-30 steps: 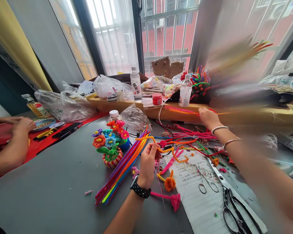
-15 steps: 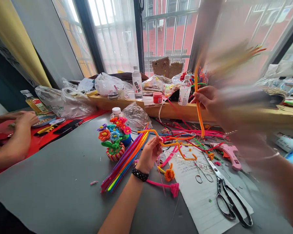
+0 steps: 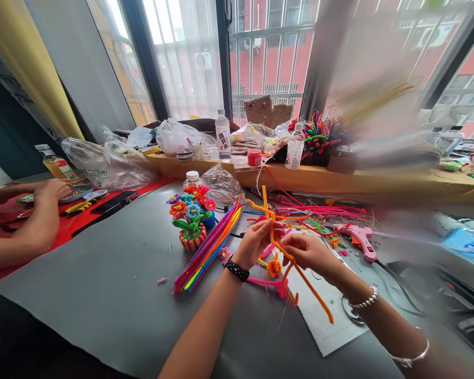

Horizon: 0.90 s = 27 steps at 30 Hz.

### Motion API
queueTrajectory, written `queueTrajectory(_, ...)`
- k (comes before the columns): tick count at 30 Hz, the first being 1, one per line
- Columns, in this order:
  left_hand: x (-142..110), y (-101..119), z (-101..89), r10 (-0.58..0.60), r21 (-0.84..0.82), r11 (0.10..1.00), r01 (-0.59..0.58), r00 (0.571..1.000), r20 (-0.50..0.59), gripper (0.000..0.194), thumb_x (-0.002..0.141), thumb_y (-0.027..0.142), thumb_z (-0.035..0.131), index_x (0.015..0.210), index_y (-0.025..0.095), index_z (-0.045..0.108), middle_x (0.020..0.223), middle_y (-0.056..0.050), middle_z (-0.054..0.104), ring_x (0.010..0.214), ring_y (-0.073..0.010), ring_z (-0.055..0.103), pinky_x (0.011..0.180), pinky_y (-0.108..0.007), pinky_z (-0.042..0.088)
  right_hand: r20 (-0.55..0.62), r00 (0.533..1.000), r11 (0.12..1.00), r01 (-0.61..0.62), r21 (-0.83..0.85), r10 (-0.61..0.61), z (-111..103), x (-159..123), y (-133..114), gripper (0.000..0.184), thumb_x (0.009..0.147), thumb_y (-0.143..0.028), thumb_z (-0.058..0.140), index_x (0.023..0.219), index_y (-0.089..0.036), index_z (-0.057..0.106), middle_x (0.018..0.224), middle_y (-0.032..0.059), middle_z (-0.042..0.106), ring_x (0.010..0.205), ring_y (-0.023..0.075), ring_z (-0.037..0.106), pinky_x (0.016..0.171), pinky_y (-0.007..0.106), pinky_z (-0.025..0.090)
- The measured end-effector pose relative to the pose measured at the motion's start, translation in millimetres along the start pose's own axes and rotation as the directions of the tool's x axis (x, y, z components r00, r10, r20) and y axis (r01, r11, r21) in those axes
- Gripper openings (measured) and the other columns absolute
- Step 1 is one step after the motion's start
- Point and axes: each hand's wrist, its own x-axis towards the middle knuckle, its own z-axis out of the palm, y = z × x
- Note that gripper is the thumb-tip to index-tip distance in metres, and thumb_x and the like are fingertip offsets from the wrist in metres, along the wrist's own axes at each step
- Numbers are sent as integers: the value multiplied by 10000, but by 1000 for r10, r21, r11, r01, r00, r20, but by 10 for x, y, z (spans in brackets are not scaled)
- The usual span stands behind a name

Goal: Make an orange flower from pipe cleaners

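My left hand [image 3: 256, 241] pinches a bent orange pipe cleaner [image 3: 265, 209] whose free ends stick up above my fingers. My right hand [image 3: 308, 251] meets it just to the right and grips a second, straight orange pipe cleaner [image 3: 315, 296] that trails down over the white lined paper [image 3: 327, 323]. Both hands hover above the grey table [image 3: 102, 295]. A small orange pipe-cleaner flower [image 3: 274, 268] and a pink one [image 3: 281, 286] lie just under them.
A bundle of coloured pipe cleaners [image 3: 209, 248] and a potted pipe-cleaner bouquet [image 3: 191, 218] lie left of my hands. A pink glue gun [image 3: 359, 239] lies to the right. Bottles, bags and craft clutter fill the window ledge [image 3: 316, 179]. Another person's hand [image 3: 47, 208] works at far left.
My right hand pulled a straight orange pipe cleaner from the ledge, lifted it, then brought it down to meet my left hand. The view shifted; the scissors are now mostly hidden by my right arm.
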Motion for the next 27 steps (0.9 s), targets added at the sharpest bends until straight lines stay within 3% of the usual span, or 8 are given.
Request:
queueTrajectory(2,-5,4,16,-29,21,999,30,999,-26,264,633,379,670,712,126,671,822,-79,679,647,-128,609,620,-223,427,24,1000,1000,2,-6,-2,-34,-61,-1,305,745,-448,500,739,-149,559,618,11,601,416,62,412,390,196,318)
queueTrajectory(7,-27,-8,78,-2,-3,1000,2,999,-43,232,681,355,637,735,133,678,801,-66,680,699,-116,605,663,-205,430,-174,974,980,118,-160,-145,-88,-179,-97,297,752,-463,507,828,-188,590,784,22,615,617,118,534,515,224,414)
queueTrajectory(11,-57,-5,113,9,-2,1000,-9,1000,-12,250,711,359,608,758,124,680,810,-73,679,704,-114,605,673,-203,433,-184,949,933,193,-304,-256,3,-203,-166,272,736,-454,540,721,-193,614,797,35,616,731,160,554,625,266,438)
queueTrajectory(15,-81,61,125,49,-25,998,-50,997,-52,242,696,336,630,802,122,668,787,-68,677,627,-88,590,621,-186,435,-199,943,957,236,-167,-267,-51,-205,-187,289,783,-433,487,696,-191,618,701,30,617,683,155,571,635,276,457)
queueTrajectory(18,-117,143,151,65,-8,998,-65,997,-34,395,691,261,647,1072,194,565,854,-57,677,597,-77,576,563,-179,426,-374,887,953,302,27,-271,-241,-196,-226,260,772,-426,505,739,-187,604,685,35,627,666,157,593,654,293,484)
queueTrajectory(21,-161,201,196,68,-21,997,-68,998,6,507,726,257,604,1203,243,432,913,-63,666,498,-54,517,448,-168,373,-522,795,926,377,29,-307,-429,-168,-281,179,776,-373,519,808,-212,592,679,15,615,671,145,588,679,298,486)
queueTrajectory(24,-176,210,230,35,-38,999,-35,999,10,413,724,240,582,1127,214,491,906,-60,655,431,-35,443,373,-169,307,-538,768,926,369,-73,-348,-507,-113,-298,177,794,-350,488,888,-221,563,715,21,621,673,153,586,668,313,486)
queueTrajectory(27,-148,182,225,1,-60,998,-3,1000,-31,298,687,214,583,980,172,548,794,-29,622,421,-31,406,340,-164,262,-455,805,922,292,-255,-381,-485,-39,-253,209,815,-341,436,912,-203,559,784,47,632,652,153,572,634,304,475)
